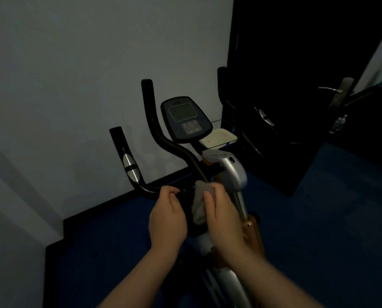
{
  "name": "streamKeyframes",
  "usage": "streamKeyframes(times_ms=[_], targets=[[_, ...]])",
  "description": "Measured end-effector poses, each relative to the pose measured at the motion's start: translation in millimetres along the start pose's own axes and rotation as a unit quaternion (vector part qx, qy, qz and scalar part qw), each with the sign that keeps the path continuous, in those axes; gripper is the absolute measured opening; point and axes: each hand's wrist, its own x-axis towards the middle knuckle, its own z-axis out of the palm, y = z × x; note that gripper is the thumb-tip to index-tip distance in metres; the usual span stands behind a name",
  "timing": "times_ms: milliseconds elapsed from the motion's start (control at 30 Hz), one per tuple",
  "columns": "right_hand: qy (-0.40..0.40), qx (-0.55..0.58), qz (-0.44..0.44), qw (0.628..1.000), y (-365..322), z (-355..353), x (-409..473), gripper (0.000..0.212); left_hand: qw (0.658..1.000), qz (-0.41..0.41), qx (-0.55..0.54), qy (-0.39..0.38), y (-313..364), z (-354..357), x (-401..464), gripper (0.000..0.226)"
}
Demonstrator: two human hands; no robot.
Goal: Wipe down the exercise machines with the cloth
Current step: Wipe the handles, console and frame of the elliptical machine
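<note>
The cloth (200,205) looks soft, light; right hand (221,215) bunches it against the handlebar (154,134), left hand (166,215) gripping alongside.

Grey cloth (199,205) — black handlebars (163,141) — blue floor (330,218).

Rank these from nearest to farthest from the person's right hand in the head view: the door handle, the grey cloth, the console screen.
1. Grey cloth: held in the right hand, against the bike's bar.
2. Console screen: above the hands, at the centre of the handlebars.
3. Door handle: far upper right, on the dark door.
</note>
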Motion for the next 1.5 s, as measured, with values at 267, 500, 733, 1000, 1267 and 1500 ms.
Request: streamKeyframes(times_ms=[267, 500, 733, 1000, 1267, 1500], targets=[[0.065, 0.033, 0.036, 0.997, -12, 3, 9, 0.020, 1.000, 0.007, -0.020, -0.011, 0, 1, 2, 0.023], [0.097, 0.017, 0.033, 0.995, -11, 14, -19, 0.034, 0.999, 0.024, -0.038, -0.024, -1, -1, 2, 0.020], [0.027, -0.094, 0.035, 0.995, -22, 5, 12, 0.030, 0.999, 0.015, -0.034, -0.016, -3, 0, 3, 0.020], [-0.155, -0.349, 0.007, 0.924, -46, -8, 55, 0.036, 0.999, 0.008, -0.034, 0.017, -3, 3, 3, 0.021], [-0.285, -0.418, -0.093, 0.858, -49, -22, 66, 0.030, 0.997, 0.016, -0.019, 0.077, -2, 4, 2, 0.014], [-0.299, -0.497, -0.178, 0.795, -52, -24, 58, 0.027, 0.998, -0.016, 0.003, 0.061, -1, 2, -1, 0.026]])
